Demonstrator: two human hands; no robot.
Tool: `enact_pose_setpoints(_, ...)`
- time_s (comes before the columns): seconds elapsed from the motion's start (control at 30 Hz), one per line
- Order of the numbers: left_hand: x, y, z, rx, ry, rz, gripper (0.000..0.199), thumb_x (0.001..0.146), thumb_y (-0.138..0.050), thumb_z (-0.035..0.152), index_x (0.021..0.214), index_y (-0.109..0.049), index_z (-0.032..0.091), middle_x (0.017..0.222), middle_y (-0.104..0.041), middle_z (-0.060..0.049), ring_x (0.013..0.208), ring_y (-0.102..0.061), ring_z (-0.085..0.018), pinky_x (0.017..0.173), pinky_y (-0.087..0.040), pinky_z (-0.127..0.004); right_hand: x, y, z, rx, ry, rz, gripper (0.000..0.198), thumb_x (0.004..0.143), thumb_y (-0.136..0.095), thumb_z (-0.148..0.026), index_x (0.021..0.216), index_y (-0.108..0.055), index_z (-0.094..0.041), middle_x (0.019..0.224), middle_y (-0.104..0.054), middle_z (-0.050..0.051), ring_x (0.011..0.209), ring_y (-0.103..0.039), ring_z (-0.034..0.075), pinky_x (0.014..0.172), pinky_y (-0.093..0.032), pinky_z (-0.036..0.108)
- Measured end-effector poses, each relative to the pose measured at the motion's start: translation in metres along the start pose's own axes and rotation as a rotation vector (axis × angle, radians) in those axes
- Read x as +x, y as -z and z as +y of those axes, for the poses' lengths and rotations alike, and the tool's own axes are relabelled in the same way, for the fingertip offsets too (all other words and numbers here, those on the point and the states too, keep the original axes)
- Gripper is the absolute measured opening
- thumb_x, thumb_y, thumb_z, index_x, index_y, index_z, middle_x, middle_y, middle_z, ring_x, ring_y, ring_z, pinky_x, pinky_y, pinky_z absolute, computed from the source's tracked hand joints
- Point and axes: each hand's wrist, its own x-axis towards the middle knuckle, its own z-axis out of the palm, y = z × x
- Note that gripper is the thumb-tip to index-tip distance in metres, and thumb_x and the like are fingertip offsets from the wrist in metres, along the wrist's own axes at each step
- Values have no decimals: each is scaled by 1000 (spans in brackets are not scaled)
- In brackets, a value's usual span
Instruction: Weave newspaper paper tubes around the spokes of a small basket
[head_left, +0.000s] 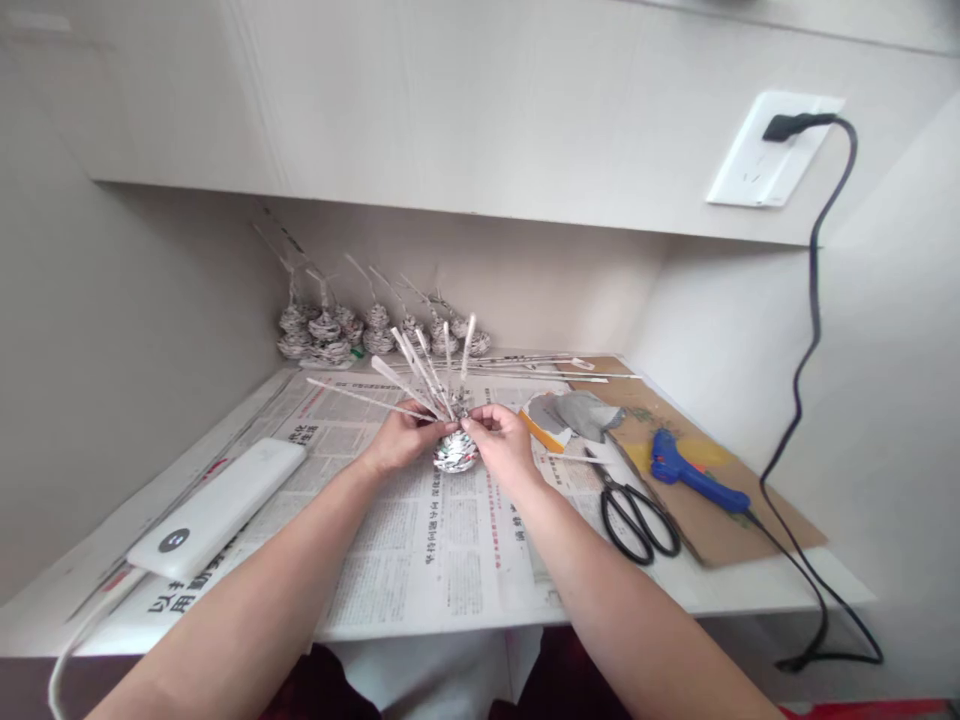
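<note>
Between my two hands is a small round body woven from rolled newspaper strips, a woven paper gourd [456, 453], with several pale paper sticks [420, 365] fanning up and out from its top. My left hand [405, 436] pinches its upper left side, near the base of the sticks. On the opposite side, my right hand [501, 440] presses thumb and fingers at the neck. The round lower part hangs just above or rests on the newspaper [390, 540]; I cannot tell which.
Several finished-looking paper gourds [326, 335] line the back wall. Black-handled scissors [637, 520] and a blue glue gun [694, 475] lie right, the latter on cardboard [712, 530]. A white power bank [217, 508] lies left. A black cord [799, 380] hangs from the socket [772, 150].
</note>
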Motion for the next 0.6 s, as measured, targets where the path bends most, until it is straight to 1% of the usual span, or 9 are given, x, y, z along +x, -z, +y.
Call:
enact_pose_setpoints(0.07, 0, 0, 1, -20, -30, 18, 29, 63, -80, 28, 86, -72, 12, 87, -75, -8, 82, -67, -23, 82, -51, -34, 0, -3, 3, 93, -1, 32, 16, 68, -68, -32, 74, -60, -20, 63, -59, -3, 59, -54, 13, 57, -45, 24)
enact_pose_setpoints(0.13, 1, -1, 1, -27, -56, 40, 29, 64, -80, 28, 87, -73, 12, 88, -75, -8, 83, -67, -22, 83, -51, -34, 0, -6, 4, 136, 33, 37, 13, 69, -67, -29, 75, -59, -20, 64, -58, -4, 60, -53, 12, 57, -44, 23)
enact_pose_setpoints(0.2, 1, 0, 0, -13, -69, 57, 29, 64, -80, 29, 88, -73, 12, 89, -75, -7, 84, -67, -22, 84, -50, -34, -1, -6, 3, 151, 52, 15, 13, 70, -66, -28, 78, -60, -21, 68, -60, -3, 63, -55, 12, 60, -45, 23)
enact_pose_setpoints(0.27, 1, 1, -1, 13, -77, 58, 29, 64, -80, 29, 87, -73, 13, 89, -75, -7, 84, -67, -22, 85, -50, -35, -2, -4, 1, 157, 37, -28, 17, 68, -68, -28, 82, -62, -20, 72, -62, -2, 66, -56, 13, 63, -46, 24)
enact_pose_setpoints(0.37, 2, 2, -3, 42, -79, 39, 28, 62, -81, 29, 83, -73, 13, 85, -75, -7, 81, -67, -22, 82, -51, -34, -2, -3, 2, 135, 24, -70, 20, 66, -71, -30, 81, -64, -19, 72, -63, -1, 66, -56, 14, 64, -47, 26)
enact_pose_setpoints(0.47, 4, 2, -4, 8, -70, 22, 28, 62, -81, 30, 82, -73, 12, 84, -75, -8, 80, -67, -23, 81, -51, -35, -1, -4, 5, 156, 11, -13, 18, 67, -69, -32, 76, -61, -19, 69, -62, -2, 64, -56, 14, 62, -46, 26)
enact_pose_setpoints(0.53, 4, 2, -4, -21, -66, 22, 30, 61, -81, 31, 84, -73, 12, 86, -75, -8, 82, -68, -23, 83, -51, -36, -1, -5, 7, 195, 4, 33, 18, 67, -69, -32, 75, -58, -20, 71, -63, -1, 65, -58, 14, 63, -47, 26)
enact_pose_setpoints(0.6, 4, 1, -5, -26, -64, 33, 31, 62, -81, 31, 85, -73, 12, 87, -75, -8, 83, -68, -24, 84, -51, -36, -1, -6, 7, 188, 33, 54, 19, 68, -68, -32, 74, -55, -20, 74, -64, -1, 67, -59, 14, 65, -47, 27)
